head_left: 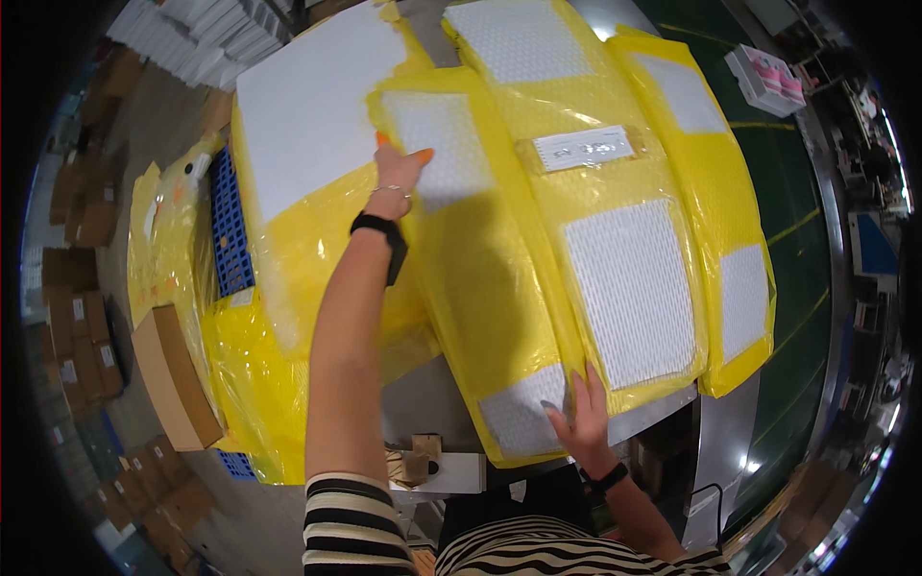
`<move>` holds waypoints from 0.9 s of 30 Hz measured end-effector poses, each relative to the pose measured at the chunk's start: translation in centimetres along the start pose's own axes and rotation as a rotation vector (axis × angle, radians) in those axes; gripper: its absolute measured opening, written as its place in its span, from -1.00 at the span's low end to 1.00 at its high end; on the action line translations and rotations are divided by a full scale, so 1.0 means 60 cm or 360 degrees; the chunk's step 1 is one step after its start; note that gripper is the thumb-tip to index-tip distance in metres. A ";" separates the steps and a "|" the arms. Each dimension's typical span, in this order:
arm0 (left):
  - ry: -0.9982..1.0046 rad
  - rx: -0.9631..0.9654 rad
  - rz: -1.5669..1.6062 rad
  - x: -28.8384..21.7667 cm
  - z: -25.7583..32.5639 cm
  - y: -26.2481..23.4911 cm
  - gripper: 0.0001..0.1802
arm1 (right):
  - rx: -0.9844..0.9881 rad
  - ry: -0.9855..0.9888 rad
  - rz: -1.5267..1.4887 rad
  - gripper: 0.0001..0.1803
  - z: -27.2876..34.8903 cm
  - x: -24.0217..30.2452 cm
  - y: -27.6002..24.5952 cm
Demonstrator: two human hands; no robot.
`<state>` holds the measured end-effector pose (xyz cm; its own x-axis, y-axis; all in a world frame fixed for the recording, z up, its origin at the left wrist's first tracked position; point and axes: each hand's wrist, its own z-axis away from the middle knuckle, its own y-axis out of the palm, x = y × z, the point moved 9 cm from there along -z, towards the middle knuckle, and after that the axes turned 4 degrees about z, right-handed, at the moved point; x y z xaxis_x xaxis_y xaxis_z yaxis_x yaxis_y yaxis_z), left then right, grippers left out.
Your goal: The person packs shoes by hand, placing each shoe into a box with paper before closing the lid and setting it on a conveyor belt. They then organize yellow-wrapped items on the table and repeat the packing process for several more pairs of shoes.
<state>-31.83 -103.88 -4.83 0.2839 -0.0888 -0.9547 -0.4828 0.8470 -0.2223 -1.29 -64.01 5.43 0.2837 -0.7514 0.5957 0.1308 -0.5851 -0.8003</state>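
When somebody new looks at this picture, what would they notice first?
Probably the big, shiny yellow packages across the middle, with white panels showing on them. Next might come the left hand, with bright orange fingertip covers, at one package's upper left edge, and the right hand by that package's lower right corner. A blue crate also stands out at the left.

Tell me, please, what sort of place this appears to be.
Probably a factory or warehouse packing area: plastic-wrapped yellow packages are spread in front, brown cardboard boxes are stacked at left, and what looks like a green conveyor runs at right.
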 end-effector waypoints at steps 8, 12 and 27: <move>-0.0205 0.0182 0.0305 -0.015 0.079 -0.005 0.08 | 0.0360 0.0382 0.0371 -0.19 0.097 -0.038 0.009; 0.0110 -0.0243 -0.0229 0.028 0.102 -0.199 -0.07 | 0.0052 0.0683 0.0224 -0.17 0.151 -0.068 -0.040; -0.0108 -0.0611 -0.0834 0.203 0.115 -0.538 -0.14 | 0.0081 0.2090 -0.2302 -0.44 0.274 -0.102 0.139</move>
<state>-7.06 -128.67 -7.92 0.6075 -0.3953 -0.6890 -0.5244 0.4519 -0.7217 13.66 -59.26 -6.01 -0.8096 0.4699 0.3516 -0.3927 -0.8790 0.2705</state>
